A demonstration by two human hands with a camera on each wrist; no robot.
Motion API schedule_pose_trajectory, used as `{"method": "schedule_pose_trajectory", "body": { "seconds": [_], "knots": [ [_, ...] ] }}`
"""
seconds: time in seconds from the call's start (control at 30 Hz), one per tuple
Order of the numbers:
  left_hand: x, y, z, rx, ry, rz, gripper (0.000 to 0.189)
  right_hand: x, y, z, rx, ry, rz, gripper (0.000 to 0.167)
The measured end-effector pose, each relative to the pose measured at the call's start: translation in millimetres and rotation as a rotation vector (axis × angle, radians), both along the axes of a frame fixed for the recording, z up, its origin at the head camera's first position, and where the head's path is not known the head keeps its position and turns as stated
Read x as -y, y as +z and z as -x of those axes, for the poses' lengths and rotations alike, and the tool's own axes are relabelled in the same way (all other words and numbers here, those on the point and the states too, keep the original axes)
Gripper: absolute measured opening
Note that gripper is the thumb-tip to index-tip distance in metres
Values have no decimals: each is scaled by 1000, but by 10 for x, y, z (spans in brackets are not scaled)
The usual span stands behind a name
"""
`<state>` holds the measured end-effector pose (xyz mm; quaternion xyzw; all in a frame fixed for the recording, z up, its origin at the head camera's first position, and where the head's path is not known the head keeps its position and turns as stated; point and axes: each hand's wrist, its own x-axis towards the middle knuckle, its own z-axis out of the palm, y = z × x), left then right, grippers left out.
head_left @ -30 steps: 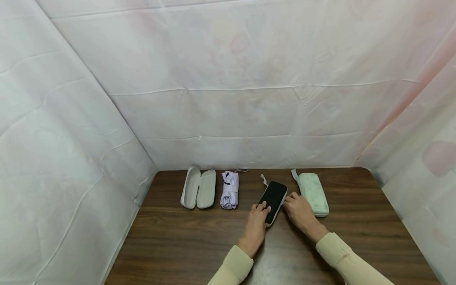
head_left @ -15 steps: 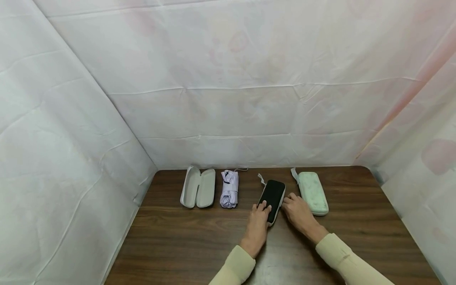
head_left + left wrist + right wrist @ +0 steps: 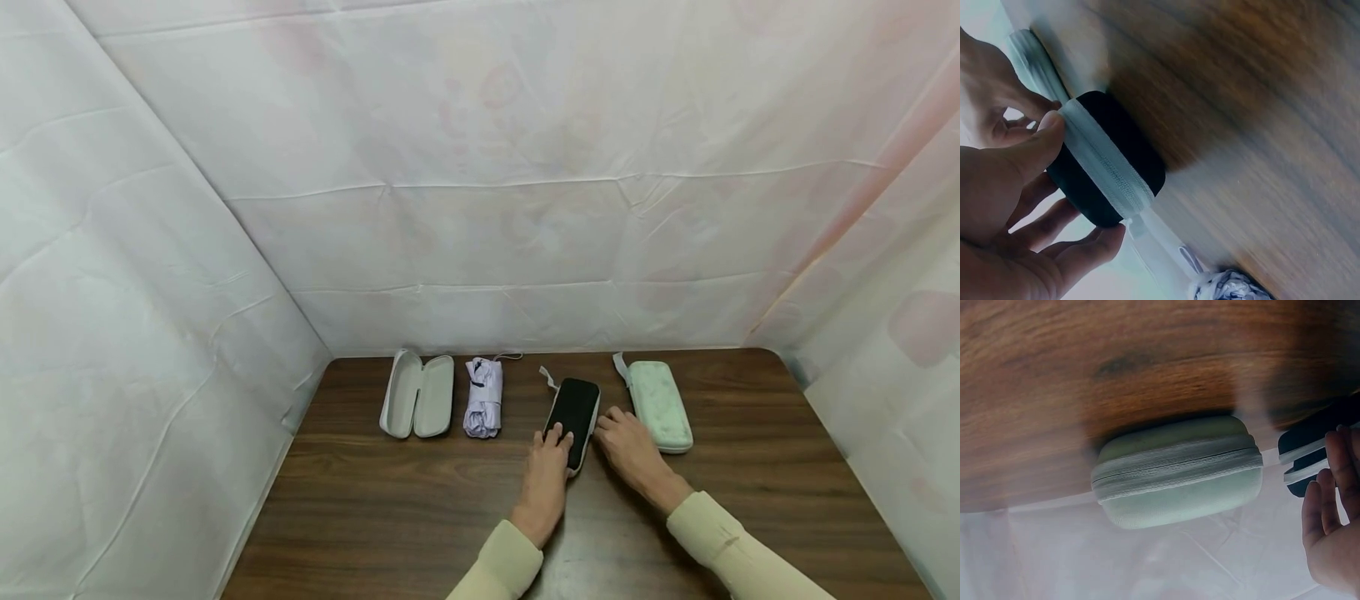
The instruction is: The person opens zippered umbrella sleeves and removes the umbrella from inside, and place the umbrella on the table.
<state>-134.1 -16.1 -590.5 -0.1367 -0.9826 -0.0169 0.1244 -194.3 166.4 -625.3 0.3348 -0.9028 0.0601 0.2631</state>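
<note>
A black zip case (image 3: 576, 408) with pale zipper tape lies on the table, a white strap (image 3: 548, 377) at its far left corner. My left hand (image 3: 543, 479) grips the near end, fingers over the top; in the left wrist view its thumb presses one side and its fingertips the other. At the case's right side, my right hand (image 3: 633, 450) pinches with curled fingers at the zipper; the zipper pull itself is hidden. The right wrist view shows the zipper tape (image 3: 1305, 452) parted near those fingertips. To the right lies a mint-green zip case (image 3: 662, 408), closed.
A white glasses case (image 3: 433, 400) stands open at the far left of the wooden table (image 3: 390, 517). Beside it lies a folded lavender umbrella (image 3: 483, 400) with a wrist loop. White sheeting (image 3: 480, 250) rises behind the table and at both sides.
The black case has turned slightly, its far end shifting left and its near end right. My left hand has moved a little right with it. The right hand has stayed almost in place.
</note>
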Motion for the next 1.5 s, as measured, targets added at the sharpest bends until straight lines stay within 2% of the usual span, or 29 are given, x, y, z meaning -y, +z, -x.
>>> {"method": "schedule_pose_trajectory", "body": {
  "seconds": [0.17, 0.43, 0.8, 1.1, 1.23, 1.3, 1.4, 1.5],
  "knots": [
    [-62, -33, -43, -45, 23, 53, 59, -20, -9, -2, -4, 7, 11, 8],
    [-114, -37, -59, -36, 40, 25, 58, -45, -10, -32, -10, 2, 24, 8],
    [-214, -46, -57, -62, 104, 50, 63, 12, -9, -217, 5, 46, 62, 10],
    [-252, -57, -48, -98, 105, 34, 63, -12, -30, -296, -25, 70, 108, 9],
    [-221, -15, -23, -115, 64, 64, 61, -30, -32, -306, -22, 64, 110, 10],
    [-182, 35, 9, -108, 8, 80, 55, -37, -35, -315, -17, 57, 106, 11],
    [-111, 115, 62, -62, -99, 118, 44, -44, -49, -320, -15, 53, 102, 12],
    [-54, 168, 102, -32, -199, 178, 44, -46, -47, -317, -18, 53, 104, 12]
  ]
}}
